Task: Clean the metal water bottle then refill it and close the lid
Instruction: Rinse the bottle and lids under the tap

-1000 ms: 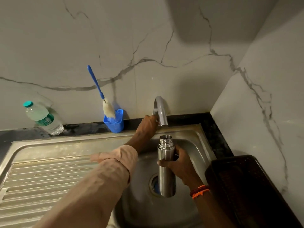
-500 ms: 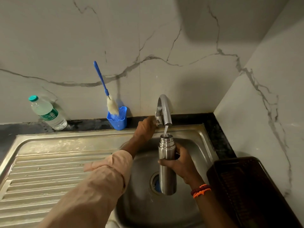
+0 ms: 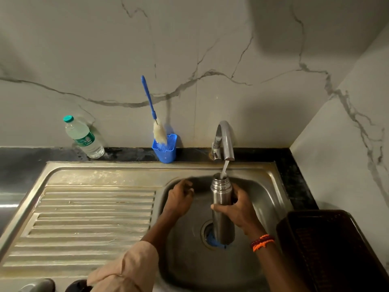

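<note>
My right hand grips the metal water bottle around its middle and holds it upright over the sink basin. The bottle's mouth is open, with no lid on it. A stream of water runs from the curved tap into the mouth. My left hand hovers over the basin's left side, fingers loosely curled, holding nothing. A bottle brush with a blue handle stands in a blue holder behind the sink.
A clear plastic bottle with a green cap leans at the back left on the dark counter. The ridged drainboard lies to the left. A dark crate sits at the right. A blue object lies at the drain.
My left hand has left the tap handle and drawn back over the basin. Water now flows steadily into the bottle, which my right hand keeps under the spout.
</note>
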